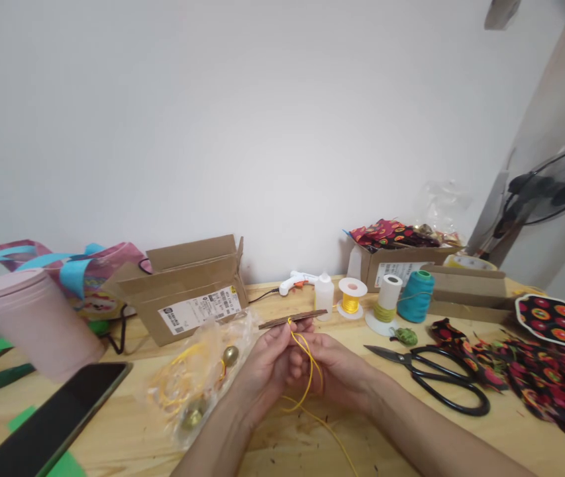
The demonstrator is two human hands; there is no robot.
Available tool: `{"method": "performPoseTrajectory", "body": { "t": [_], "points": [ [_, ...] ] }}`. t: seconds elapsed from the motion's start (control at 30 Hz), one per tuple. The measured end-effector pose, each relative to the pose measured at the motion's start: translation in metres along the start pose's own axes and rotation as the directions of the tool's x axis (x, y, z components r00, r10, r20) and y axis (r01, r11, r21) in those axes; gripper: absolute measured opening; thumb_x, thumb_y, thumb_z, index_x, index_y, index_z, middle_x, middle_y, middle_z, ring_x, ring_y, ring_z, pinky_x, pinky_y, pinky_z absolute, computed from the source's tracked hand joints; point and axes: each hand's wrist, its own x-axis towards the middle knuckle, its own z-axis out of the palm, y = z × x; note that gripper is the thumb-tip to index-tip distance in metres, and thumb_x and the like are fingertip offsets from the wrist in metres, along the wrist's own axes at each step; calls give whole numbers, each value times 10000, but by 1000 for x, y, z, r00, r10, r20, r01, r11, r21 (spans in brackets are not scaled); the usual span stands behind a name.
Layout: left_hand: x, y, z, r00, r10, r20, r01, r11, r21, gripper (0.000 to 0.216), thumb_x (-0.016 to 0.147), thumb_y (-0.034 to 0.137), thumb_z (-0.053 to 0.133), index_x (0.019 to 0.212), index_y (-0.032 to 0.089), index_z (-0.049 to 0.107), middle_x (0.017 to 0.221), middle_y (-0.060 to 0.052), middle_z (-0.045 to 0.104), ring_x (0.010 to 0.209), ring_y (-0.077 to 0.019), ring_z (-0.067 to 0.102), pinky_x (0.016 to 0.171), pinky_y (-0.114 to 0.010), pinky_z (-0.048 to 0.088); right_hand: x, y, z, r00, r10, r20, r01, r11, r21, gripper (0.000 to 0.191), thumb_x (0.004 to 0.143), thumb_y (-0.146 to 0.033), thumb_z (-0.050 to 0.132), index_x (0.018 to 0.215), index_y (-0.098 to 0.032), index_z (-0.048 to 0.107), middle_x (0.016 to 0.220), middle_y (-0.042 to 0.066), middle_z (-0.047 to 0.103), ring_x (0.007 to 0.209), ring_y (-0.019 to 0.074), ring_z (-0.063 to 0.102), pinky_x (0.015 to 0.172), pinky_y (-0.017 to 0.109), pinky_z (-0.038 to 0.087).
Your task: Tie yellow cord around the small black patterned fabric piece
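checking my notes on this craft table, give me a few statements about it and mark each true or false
1. Both hands hold a yellow cord looped at a brown stick. True; the left hand and right hand meet around it.
2. The scissors are in the right hand. False; they lie on the table, to the right of the hands.
3. A teal thread cone stands behind the hands, to the right. True.
4. The glue gun lies by the phone. False; it lies at the back near the wall, while the phone is at the front left.
5. The plastic bag holds bells. True; it lies left of the hands.
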Motion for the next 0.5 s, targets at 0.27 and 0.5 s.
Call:
{"method": "performPoseTrajectory", "body": {
  "t": [0.27, 0.5],
  "points": [
    [5, 12, -9, 999, 44, 7, -40, 951, -307, 191, 800, 134, 398, 719, 152, 570, 912, -69, 623, 830, -169, 580, 695, -319, 474, -6, -13, -5, 998, 25, -63, -35, 984, -173, 205, 754, -333, 533, 762, -132, 572, 445, -104, 230, 368, 23, 127, 348, 142, 119],
    [11, 20, -25, 991, 133, 7, -117, 891, -439, 261, 824, 95, 299, 680, 116, 515, 611, 2, 510, 543, -67, 521, 813, -338, 442, -36, -47, 2, 972, 113, -205, -223, 707, -671, 223, 735, -305, 508, 696, -115, 617, 398, -58, 419, 338, 29, 244, 338, 176, 109]
  ]
}}
